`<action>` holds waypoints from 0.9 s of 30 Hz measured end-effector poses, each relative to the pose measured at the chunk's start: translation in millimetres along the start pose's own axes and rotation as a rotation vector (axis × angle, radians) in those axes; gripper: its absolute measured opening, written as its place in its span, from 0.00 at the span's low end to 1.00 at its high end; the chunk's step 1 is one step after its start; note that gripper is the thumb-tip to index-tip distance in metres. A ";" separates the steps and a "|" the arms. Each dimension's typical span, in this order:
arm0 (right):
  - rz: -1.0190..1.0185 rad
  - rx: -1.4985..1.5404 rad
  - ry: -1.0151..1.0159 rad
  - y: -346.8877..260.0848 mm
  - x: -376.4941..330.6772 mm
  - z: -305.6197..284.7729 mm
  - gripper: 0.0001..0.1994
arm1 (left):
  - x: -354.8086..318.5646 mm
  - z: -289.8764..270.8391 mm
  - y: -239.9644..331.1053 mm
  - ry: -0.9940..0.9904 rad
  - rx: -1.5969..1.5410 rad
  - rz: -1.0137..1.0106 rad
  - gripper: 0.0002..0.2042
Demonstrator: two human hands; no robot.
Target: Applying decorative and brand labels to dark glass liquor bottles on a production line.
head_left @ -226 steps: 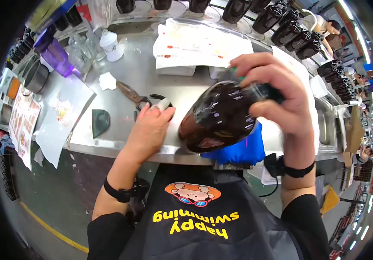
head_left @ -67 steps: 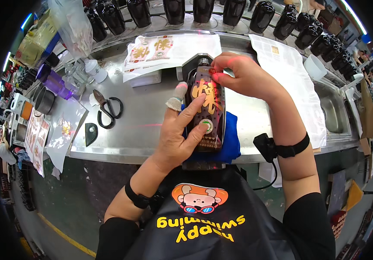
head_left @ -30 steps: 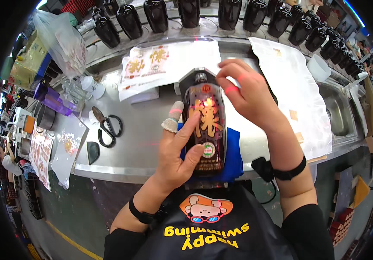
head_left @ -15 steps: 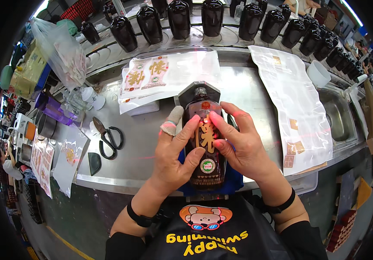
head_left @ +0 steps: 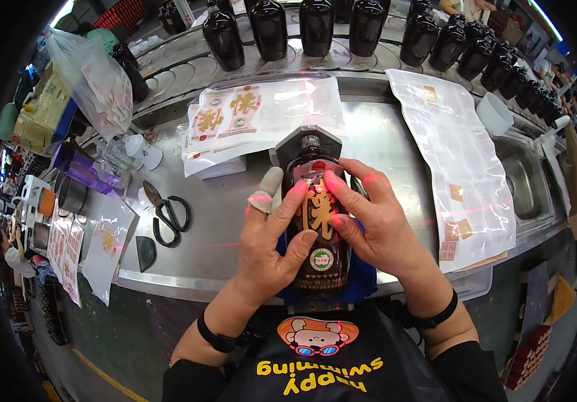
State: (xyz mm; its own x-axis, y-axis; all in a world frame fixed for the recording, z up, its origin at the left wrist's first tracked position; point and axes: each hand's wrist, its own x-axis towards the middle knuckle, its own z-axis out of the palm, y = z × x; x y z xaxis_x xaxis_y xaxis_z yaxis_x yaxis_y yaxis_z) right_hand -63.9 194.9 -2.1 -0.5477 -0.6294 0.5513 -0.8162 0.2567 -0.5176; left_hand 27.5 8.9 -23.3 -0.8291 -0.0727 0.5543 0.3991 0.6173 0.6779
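A dark glossy bottle (head_left: 322, 268) lies in front of me on a blue pad (head_left: 362, 285), its neck pointing away into a dark angular rest (head_left: 332, 143). Gold lettering and a round green-and-white emblem show on its front. My left hand (head_left: 268, 241), with a pale cloth cover on one finger, rests against the bottle's left side. Its index fingertip presses beside the gold lettering, the thumb lower down. From the right, my right hand (head_left: 375, 221) presses index finger and thumb on the lettering. Fingers of both hands are extended and apart.
Black-handled scissors (head_left: 168, 214) lie left on the metal table (head_left: 194, 261). Transparent decal sheets (head_left: 261, 114) are behind the bottle; another long sheet (head_left: 449, 167) lies right, near a sink (head_left: 529, 177). Dark bottles (head_left: 316, 30) line the conveyor (head_left: 174, 60) behind.
The dark bottles on the conveyor stand at different places along it. My hands and the bottle beneath them have hardly moved.
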 end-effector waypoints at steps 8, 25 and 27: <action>-0.018 -0.013 -0.043 -6.6 -1.3 -2.9 0.23 | 1.6 0.0 2.6 -0.048 0.052 0.025 0.23; -0.037 -0.028 -0.049 -6.2 1.0 -2.9 0.24 | -2.4 4.1 3.6 0.002 0.026 0.029 0.24; -0.044 -0.033 -0.057 -5.4 -0.3 -3.2 0.24 | -2.8 3.8 3.2 -0.001 0.031 0.036 0.25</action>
State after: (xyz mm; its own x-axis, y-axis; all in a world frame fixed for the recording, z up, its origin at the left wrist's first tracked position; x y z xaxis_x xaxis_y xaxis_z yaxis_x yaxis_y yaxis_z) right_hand -59.9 196.1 2.6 -0.5002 -0.6812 0.5346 -0.8455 0.2509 -0.4714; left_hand 29.6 14.0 -24.6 -0.8148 -0.0491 0.5776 0.4166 0.6434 0.6423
